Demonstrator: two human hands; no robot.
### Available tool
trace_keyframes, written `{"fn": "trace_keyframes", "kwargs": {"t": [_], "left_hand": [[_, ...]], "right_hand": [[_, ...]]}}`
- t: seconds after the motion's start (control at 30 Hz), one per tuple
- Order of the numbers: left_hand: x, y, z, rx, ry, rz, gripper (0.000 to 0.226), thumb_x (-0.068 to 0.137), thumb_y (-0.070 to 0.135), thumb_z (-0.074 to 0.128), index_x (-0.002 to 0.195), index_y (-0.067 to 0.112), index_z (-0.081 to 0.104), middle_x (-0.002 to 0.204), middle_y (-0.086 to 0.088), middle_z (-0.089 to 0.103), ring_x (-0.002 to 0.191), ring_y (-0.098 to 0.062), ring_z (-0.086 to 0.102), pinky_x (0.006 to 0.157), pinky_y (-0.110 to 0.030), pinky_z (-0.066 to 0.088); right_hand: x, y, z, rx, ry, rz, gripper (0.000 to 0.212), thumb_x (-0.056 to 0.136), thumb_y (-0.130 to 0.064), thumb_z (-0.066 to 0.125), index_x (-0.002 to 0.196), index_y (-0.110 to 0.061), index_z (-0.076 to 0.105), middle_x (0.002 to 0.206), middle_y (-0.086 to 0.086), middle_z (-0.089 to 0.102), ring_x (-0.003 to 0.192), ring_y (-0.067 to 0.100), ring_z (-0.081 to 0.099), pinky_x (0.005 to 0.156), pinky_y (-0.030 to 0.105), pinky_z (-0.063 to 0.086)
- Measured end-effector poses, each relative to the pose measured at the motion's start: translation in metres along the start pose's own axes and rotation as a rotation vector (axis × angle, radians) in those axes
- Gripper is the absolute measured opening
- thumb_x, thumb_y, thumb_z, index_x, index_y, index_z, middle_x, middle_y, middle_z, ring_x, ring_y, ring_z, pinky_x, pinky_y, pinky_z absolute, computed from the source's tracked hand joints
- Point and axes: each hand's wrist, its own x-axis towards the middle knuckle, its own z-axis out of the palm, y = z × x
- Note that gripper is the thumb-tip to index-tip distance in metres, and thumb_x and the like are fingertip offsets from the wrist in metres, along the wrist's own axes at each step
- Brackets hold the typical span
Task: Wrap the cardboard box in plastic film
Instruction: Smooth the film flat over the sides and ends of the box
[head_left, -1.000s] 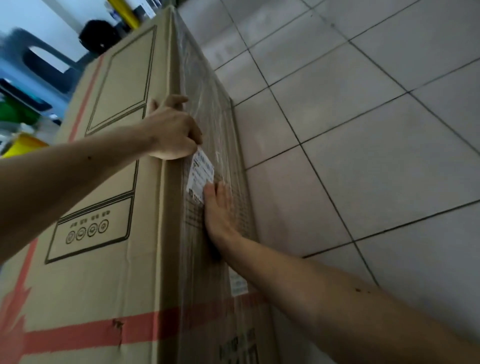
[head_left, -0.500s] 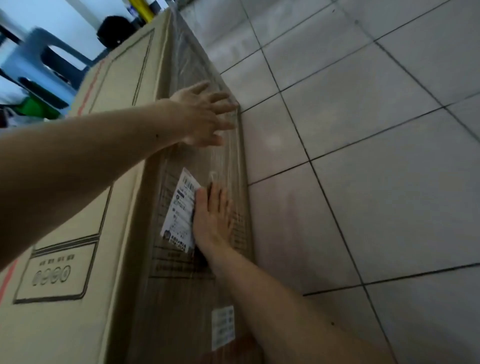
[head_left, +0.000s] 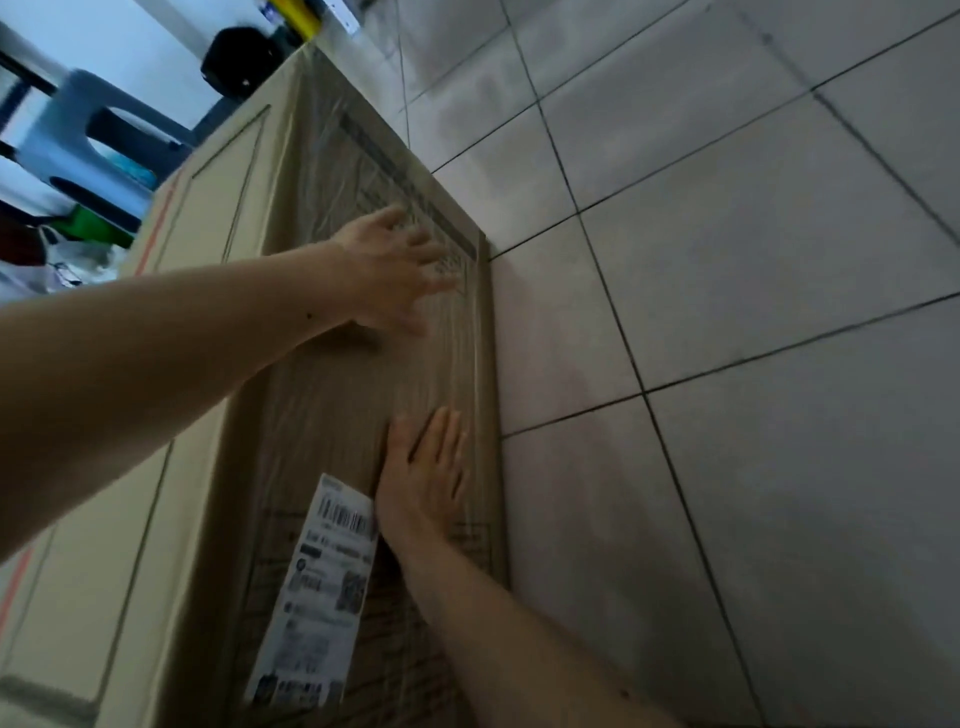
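Observation:
A tall cardboard box (head_left: 208, 332) stands on the tiled floor, its side face covered with wrinkled clear plastic film (head_left: 332, 395). My left hand (head_left: 395, 270) lies flat on the film high on that face, fingers spread and blurred. Lower down, my right hand (head_left: 423, 478) presses flat against the film, just right of a white shipping label (head_left: 322, 592) that sits under the film. Neither hand holds anything. The film roll is not in view.
Pale floor tiles (head_left: 727, 312) with dark grout lines fill the right side. Beyond the box at the upper left are a light blue plastic stool (head_left: 88, 150), a black object (head_left: 241, 60) and something green (head_left: 98, 223).
My left hand has left the box's top corner, opened, and slid flat across the film on the side face. My right hand stays flat beside the label. The view has swung toward that face.

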Motion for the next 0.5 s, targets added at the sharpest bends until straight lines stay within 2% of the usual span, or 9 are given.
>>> {"fn": "trace_keyframes", "kwargs": {"t": [0.07, 0.13, 0.17, 0.2, 0.3, 0.33, 0.37, 0.43, 0.5], "left_hand": [[0.011, -0.009, 0.014, -0.037, -0.097, -0.026, 0.086, 0.086, 0.080, 0.009, 0.156, 0.031, -0.002, 0.165, -0.004, -0.005, 0.151, -0.027, -0.006, 0.117, -0.056, -0.008], [0.020, -0.010, 0.019, -0.093, -0.174, 0.003, 0.086, 0.087, 0.080, 0.009, 0.157, 0.031, -0.002, 0.165, -0.003, -0.008, 0.151, -0.027, -0.008, 0.118, -0.055, -0.008], [0.023, -0.010, 0.019, -0.101, -0.185, 0.028, 0.083, 0.089, 0.078, 0.010, 0.157, 0.031, 0.000, 0.165, -0.003, -0.005, 0.151, -0.027, -0.006, 0.119, -0.053, -0.005], [0.028, -0.015, 0.018, -0.100, -0.177, 0.057, 0.078, 0.091, 0.075, 0.011, 0.157, 0.032, 0.005, 0.165, -0.002, 0.001, 0.151, -0.027, 0.000, 0.119, -0.052, 0.001], [0.050, -0.046, 0.017, -0.058, 0.008, 0.132, 0.064, 0.097, 0.065, 0.014, 0.148, 0.033, 0.036, 0.152, 0.000, 0.038, 0.141, -0.025, 0.031, 0.111, -0.047, 0.022], [0.058, -0.059, 0.017, -0.032, 0.056, 0.112, 0.064, 0.096, 0.065, 0.015, 0.147, 0.032, 0.037, 0.151, -0.002, 0.040, 0.140, -0.026, 0.032, 0.111, -0.047, 0.023], [0.068, -0.072, 0.019, -0.024, 0.059, 0.070, 0.069, 0.094, 0.069, 0.016, 0.151, 0.033, 0.029, 0.157, -0.006, 0.032, 0.144, -0.028, 0.025, 0.115, -0.050, 0.019], [0.080, -0.088, 0.024, -0.069, -0.041, -0.022, 0.085, 0.088, 0.078, 0.013, 0.157, 0.029, 0.005, 0.165, -0.008, 0.003, 0.151, -0.032, 0.000, 0.118, -0.059, -0.001], [0.089, -0.090, 0.028, -0.103, -0.142, -0.046, 0.090, 0.086, 0.082, 0.010, 0.157, 0.029, -0.002, 0.165, -0.008, -0.008, 0.150, -0.034, -0.010, 0.114, -0.066, -0.009]], "right_hand": [[0.007, 0.001, -0.009, -0.015, 0.096, 0.015, 0.067, 0.099, -0.059, 0.022, 0.156, -0.025, 0.015, 0.164, -0.006, 0.006, 0.150, 0.013, 0.006, 0.122, 0.039, 0.006], [0.036, -0.009, -0.023, -0.032, 0.270, 0.016, 0.058, 0.101, -0.052, 0.031, 0.148, -0.019, 0.037, 0.157, 0.001, 0.028, 0.143, 0.020, 0.024, 0.116, 0.036, 0.017], [0.052, -0.017, -0.029, -0.034, 0.304, 0.008, 0.056, 0.102, -0.049, 0.031, 0.148, -0.017, 0.037, 0.158, 0.003, 0.028, 0.143, 0.021, 0.024, 0.117, 0.035, 0.016], [0.070, -0.029, -0.032, -0.034, 0.273, -0.019, 0.058, 0.103, -0.047, 0.029, 0.152, -0.017, 0.030, 0.161, 0.002, 0.020, 0.147, 0.019, 0.017, 0.120, 0.035, 0.011], [0.100, -0.059, -0.026, -0.031, 0.056, -0.074, 0.061, 0.104, -0.048, 0.017, 0.156, -0.020, 0.002, 0.164, -0.005, -0.006, 0.151, 0.011, -0.008, 0.123, 0.038, -0.005], [0.100, -0.059, -0.023, -0.028, 0.022, -0.079, 0.062, 0.104, -0.049, 0.016, 0.156, -0.022, 0.000, 0.164, -0.007, -0.007, 0.150, 0.010, -0.010, 0.123, 0.037, -0.006], [0.100, -0.057, -0.024, -0.031, 0.021, -0.081, 0.062, 0.103, -0.050, 0.016, 0.156, -0.023, 0.000, 0.164, -0.008, -0.006, 0.150, 0.009, -0.009, 0.123, 0.037, -0.005], [0.107, -0.058, -0.037, -0.048, 0.066, -0.050, 0.062, 0.102, -0.054, 0.018, 0.157, -0.025, 0.008, 0.164, -0.008, 0.003, 0.151, 0.011, 0.001, 0.123, 0.039, 0.001], [0.128, -0.070, -0.058, -0.043, 0.114, -0.004, 0.063, 0.101, -0.056, 0.018, 0.156, -0.026, 0.011, 0.164, -0.007, 0.009, 0.150, 0.014, 0.008, 0.123, 0.039, 0.006]]}}
